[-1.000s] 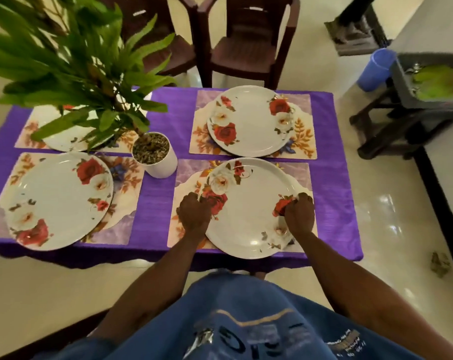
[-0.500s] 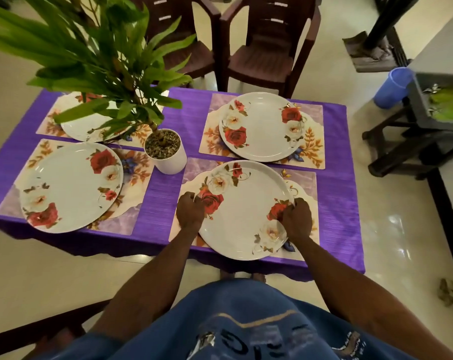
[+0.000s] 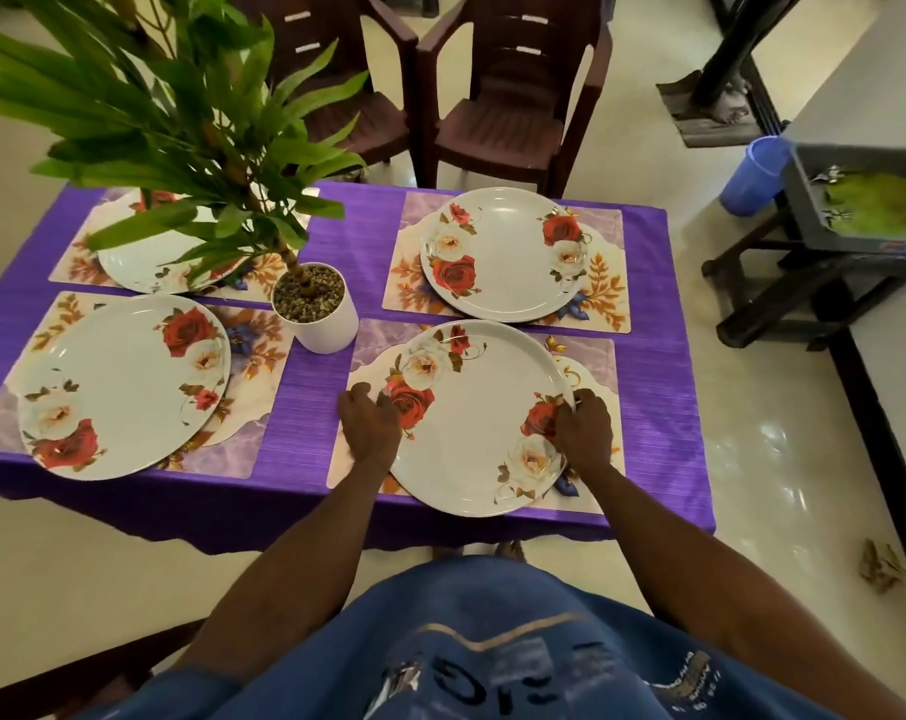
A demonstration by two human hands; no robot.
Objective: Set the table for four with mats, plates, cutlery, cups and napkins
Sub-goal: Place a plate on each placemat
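A purple-clothed table (image 3: 326, 366) carries several floral mats, each with a white rose-patterned plate. The near right plate (image 3: 479, 423) lies on its mat (image 3: 594, 363), and both hands grip it. My left hand (image 3: 370, 426) curls over its left rim. My right hand (image 3: 583, 431) pinches its right rim. Other plates sit at the far right (image 3: 503, 257), near left (image 3: 118, 381) and far left (image 3: 144, 262), the last partly hidden by leaves.
A potted plant in a white pot (image 3: 318, 309) stands mid-table, its leaves overhanging the left side. Two brown chairs (image 3: 497, 101) stand beyond the table. At the right, a grey bin (image 3: 856, 241) with green cloth rests on a dark stand, beside a blue cup (image 3: 752, 174).
Both hands stay on the near right plate, which has turned slightly on its mat. The view has tilted so the table sits lower and more of the chairs shows.
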